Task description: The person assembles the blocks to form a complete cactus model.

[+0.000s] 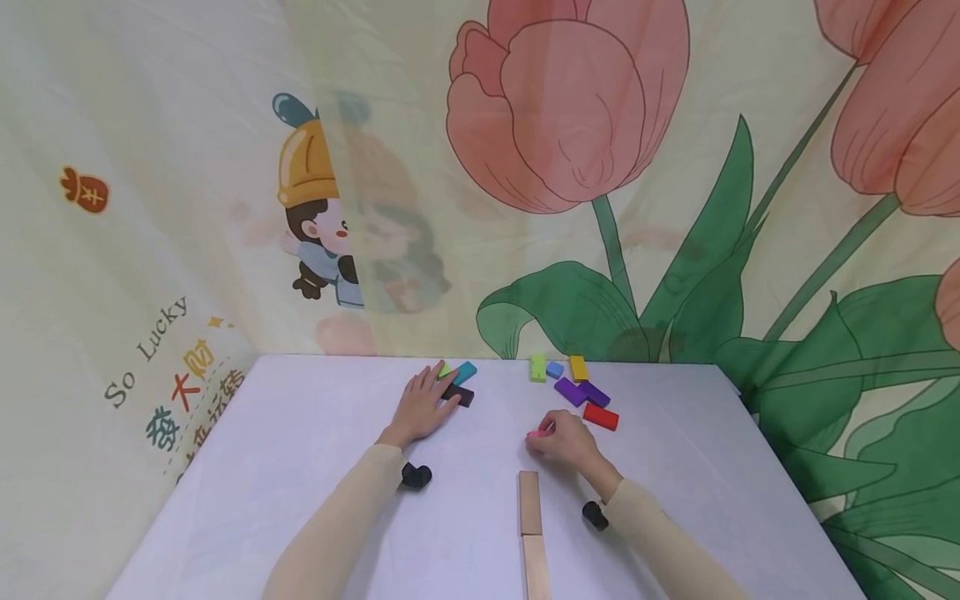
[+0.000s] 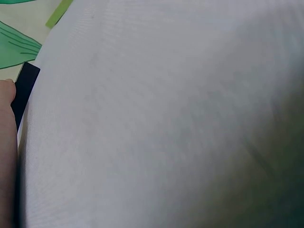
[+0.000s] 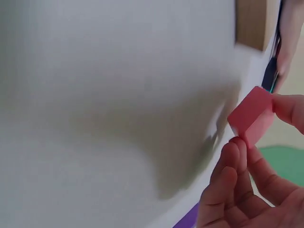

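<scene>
Between thumb and fingers my right hand (image 1: 566,442) pinches a pink block (image 3: 254,114), held above the table in the right wrist view. My left hand (image 1: 423,404) lies with fingers stretched out over a small group of blocks at the back left. Its thumb touches a black block (image 1: 459,395), seen also at the left edge of the left wrist view. A teal block (image 1: 466,372) and a lime green block (image 1: 446,370) sit at its fingertips, the green one partly hidden. Two plain wooden blocks (image 1: 530,503) lie end to end in front of the right hand.
Beyond the right hand lie a red block (image 1: 602,417), two purple blocks (image 1: 571,392), a small blue block (image 1: 554,369), a yellow block (image 1: 578,368) and a light green block (image 1: 537,368). The white table (image 1: 300,467) ends at a printed cloth backdrop (image 1: 405,50).
</scene>
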`<state>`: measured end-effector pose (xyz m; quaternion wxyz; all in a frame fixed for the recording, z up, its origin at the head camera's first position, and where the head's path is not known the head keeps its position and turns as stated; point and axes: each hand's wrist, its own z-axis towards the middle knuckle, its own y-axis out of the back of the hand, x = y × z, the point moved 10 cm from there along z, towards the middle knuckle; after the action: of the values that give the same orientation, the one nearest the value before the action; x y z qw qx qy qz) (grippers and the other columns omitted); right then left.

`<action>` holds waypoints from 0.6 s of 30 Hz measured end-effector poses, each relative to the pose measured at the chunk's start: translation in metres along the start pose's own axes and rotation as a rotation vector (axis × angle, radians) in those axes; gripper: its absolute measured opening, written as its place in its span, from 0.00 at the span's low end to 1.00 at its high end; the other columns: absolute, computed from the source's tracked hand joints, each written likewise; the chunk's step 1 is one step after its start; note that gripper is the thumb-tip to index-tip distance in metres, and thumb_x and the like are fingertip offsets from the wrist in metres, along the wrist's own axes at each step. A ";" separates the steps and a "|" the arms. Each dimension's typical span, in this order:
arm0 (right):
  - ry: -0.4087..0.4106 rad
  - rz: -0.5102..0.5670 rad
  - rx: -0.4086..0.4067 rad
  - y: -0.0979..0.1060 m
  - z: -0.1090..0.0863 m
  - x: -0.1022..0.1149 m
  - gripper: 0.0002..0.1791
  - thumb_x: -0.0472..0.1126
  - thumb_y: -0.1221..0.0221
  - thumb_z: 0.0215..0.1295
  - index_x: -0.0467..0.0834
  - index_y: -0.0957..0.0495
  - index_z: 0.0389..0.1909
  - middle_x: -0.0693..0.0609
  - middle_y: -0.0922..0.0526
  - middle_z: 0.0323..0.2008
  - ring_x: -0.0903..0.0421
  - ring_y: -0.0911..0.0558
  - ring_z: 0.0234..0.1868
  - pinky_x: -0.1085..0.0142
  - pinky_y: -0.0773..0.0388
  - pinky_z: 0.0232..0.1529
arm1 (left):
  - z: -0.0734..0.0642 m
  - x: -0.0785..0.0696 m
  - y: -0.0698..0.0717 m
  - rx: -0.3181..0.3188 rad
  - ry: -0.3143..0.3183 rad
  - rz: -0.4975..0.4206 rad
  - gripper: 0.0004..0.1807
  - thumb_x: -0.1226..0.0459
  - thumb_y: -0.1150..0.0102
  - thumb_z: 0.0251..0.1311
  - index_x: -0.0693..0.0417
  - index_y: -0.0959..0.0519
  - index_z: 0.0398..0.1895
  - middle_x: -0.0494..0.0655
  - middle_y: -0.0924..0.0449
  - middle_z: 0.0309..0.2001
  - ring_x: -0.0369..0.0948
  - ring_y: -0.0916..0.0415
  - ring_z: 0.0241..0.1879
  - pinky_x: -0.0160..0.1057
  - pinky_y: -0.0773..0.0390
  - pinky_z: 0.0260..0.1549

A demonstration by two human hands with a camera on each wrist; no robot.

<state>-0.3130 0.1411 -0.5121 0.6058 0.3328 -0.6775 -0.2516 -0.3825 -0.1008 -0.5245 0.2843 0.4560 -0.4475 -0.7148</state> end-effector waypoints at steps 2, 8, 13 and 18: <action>0.018 0.004 0.017 -0.005 -0.004 0.007 0.14 0.48 0.31 0.58 0.41 0.21 0.31 0.52 0.23 0.23 0.55 0.26 0.27 0.66 0.26 0.27 | 0.001 0.001 0.000 0.003 0.003 0.009 0.32 0.47 0.56 0.72 0.44 0.41 0.76 0.55 0.52 0.77 0.60 0.56 0.75 0.61 0.55 0.70; 0.024 0.001 0.037 -0.015 -0.013 0.013 0.15 0.48 0.30 0.57 0.42 0.22 0.29 0.52 0.24 0.21 0.55 0.26 0.25 0.66 0.26 0.26 | 0.003 0.001 -0.002 0.016 0.006 0.024 0.33 0.46 0.57 0.72 0.43 0.42 0.77 0.55 0.53 0.78 0.59 0.57 0.75 0.61 0.55 0.70; 0.024 -0.010 0.031 -0.020 -0.016 0.010 0.16 0.48 0.29 0.55 0.41 0.23 0.28 0.52 0.25 0.21 0.56 0.27 0.26 0.66 0.27 0.26 | 0.002 -0.001 0.000 0.004 -0.004 0.020 0.33 0.46 0.56 0.71 0.44 0.40 0.76 0.56 0.51 0.77 0.60 0.55 0.74 0.62 0.53 0.69; 0.010 0.002 0.028 -0.021 -0.018 0.008 0.18 0.49 0.29 0.55 0.41 0.24 0.28 0.51 0.26 0.22 0.55 0.27 0.26 0.66 0.27 0.27 | 0.002 0.001 -0.002 0.011 0.001 0.021 0.33 0.46 0.57 0.72 0.44 0.41 0.76 0.55 0.51 0.77 0.59 0.56 0.75 0.61 0.54 0.70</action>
<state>-0.2926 0.1228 -0.5201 0.6048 0.3419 -0.6781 -0.2397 -0.3846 -0.1002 -0.5264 0.2892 0.4533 -0.4561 -0.7091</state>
